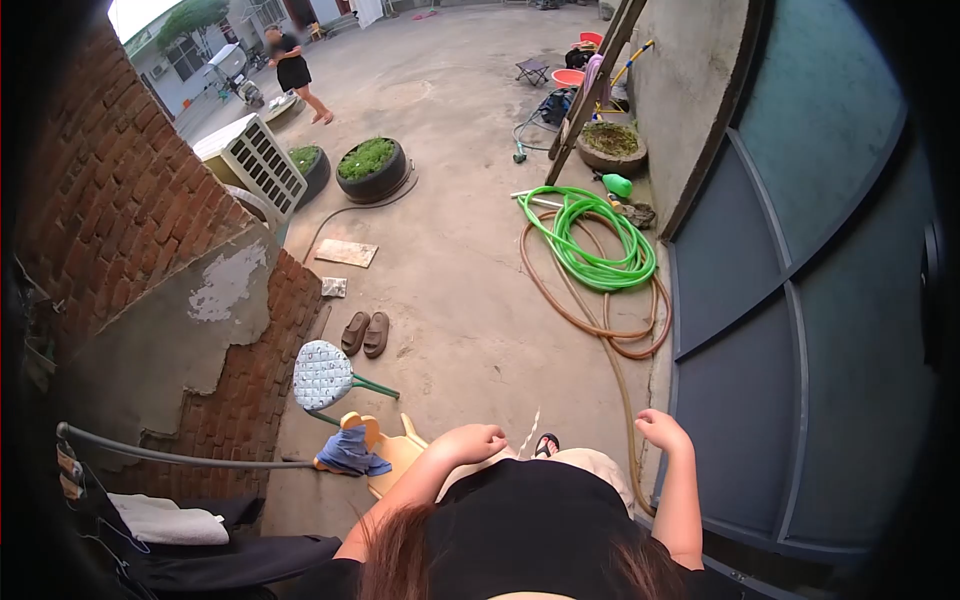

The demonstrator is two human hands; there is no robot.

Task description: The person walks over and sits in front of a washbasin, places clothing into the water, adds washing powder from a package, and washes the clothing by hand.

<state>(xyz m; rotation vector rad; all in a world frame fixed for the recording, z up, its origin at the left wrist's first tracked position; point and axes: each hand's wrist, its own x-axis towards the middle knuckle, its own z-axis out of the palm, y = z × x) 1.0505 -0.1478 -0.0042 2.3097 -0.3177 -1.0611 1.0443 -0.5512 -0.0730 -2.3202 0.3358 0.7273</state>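
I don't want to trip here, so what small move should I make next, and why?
Probably a short step straight ahead, keeping off the brown hose. It runs along the ground on your right, past your right hand, from loops around the green hose, while the yellow chair sits close on your left, so drifting either way looks riskier.

On the light-brown concrete ground [465, 300], the round, white-patterned padded stool [322, 375] stood left, brown slippers [376, 335] just beyond, a yellow chair [396, 463] bearing a blue cloth [350, 452] nearer. Right, a coiled green hose [640, 268] overlapped a brown hose [627, 412], near the grey metal door [715, 260].
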